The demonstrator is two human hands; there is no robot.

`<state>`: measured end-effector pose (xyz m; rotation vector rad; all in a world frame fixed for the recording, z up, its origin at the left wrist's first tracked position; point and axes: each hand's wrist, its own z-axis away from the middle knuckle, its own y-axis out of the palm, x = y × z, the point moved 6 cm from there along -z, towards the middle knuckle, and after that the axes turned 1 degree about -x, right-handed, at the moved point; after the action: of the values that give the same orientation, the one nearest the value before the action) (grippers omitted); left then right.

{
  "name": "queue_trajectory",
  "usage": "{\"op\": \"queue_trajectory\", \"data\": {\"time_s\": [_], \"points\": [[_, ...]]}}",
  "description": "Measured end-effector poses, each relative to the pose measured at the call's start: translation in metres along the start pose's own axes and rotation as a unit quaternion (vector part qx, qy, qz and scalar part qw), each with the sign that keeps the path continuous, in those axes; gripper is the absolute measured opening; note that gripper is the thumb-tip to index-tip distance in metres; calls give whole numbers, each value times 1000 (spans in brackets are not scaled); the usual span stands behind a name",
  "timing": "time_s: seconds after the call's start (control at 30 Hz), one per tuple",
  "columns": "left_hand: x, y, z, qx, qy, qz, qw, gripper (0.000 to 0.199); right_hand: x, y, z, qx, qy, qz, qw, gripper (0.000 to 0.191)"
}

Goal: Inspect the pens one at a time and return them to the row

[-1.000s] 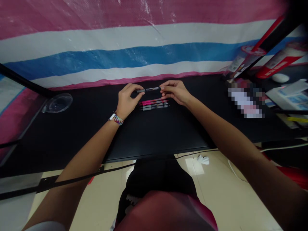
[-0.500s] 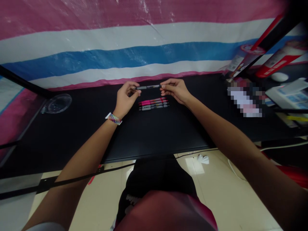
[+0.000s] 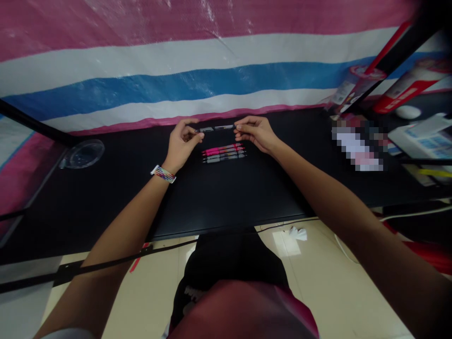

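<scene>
With the pen row [image 3: 223, 153] as reference, the right hand [image 3: 257, 133] clamps one end of a pen [image 3: 216, 128] beyond it, above the desk [image 3: 229, 193], while the left hand [image 3: 180, 145] curls at the opposite end, closure indeterminable.

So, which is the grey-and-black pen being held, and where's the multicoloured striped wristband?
Held grey-and-black pen [image 3: 215, 128]: head view, middle of the barrel.
Multicoloured striped wristband [image 3: 164, 174]: head view, middle of the band.
</scene>
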<state>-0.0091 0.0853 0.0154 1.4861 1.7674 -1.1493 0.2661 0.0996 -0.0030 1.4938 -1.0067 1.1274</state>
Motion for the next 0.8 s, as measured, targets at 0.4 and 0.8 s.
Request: {"op": "queue_trajectory", "data": {"time_s": [0.4, 0.8], "points": [[4, 2, 1, -1, 17, 7, 1000, 29, -1, -1, 0, 2, -1, 15, 1000, 30], [7, -13, -5, -70, -1, -44, 997, 50, 4, -5, 0, -18, -19, 20, 999, 25]]}}
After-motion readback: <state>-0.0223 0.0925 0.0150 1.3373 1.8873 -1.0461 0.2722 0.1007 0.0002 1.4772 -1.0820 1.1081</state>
